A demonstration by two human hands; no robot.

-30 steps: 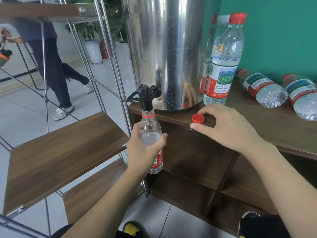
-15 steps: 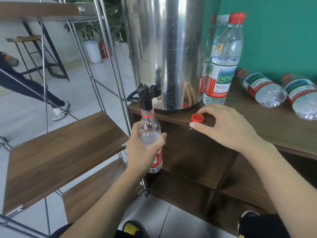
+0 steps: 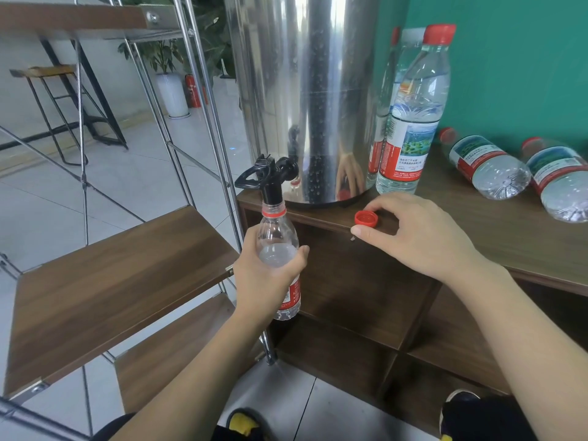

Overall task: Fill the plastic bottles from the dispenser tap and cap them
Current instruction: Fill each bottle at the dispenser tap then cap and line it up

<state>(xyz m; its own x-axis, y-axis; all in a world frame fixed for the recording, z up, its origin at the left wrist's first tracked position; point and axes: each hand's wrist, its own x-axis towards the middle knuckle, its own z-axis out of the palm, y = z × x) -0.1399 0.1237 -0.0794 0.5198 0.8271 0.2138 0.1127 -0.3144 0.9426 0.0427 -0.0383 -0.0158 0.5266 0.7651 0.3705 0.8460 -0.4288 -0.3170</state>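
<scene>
My left hand grips a clear plastic bottle with a red neck ring and red label. The bottle stands upright, its open mouth right under the black tap of the steel dispenser, and water fills it to about my fingers. My right hand rests on the wooden cabinet top, with thumb and forefinger curled round a loose red cap.
A capped full bottle stands right of the dispenser, with another behind it. Two capped bottles lie on their sides by the green wall. A metal-framed wooden shelf stands to the left. My shoes show on the tiled floor.
Both hands and the bottle have stayed almost still. A person walking in the left background has gone out of view.
</scene>
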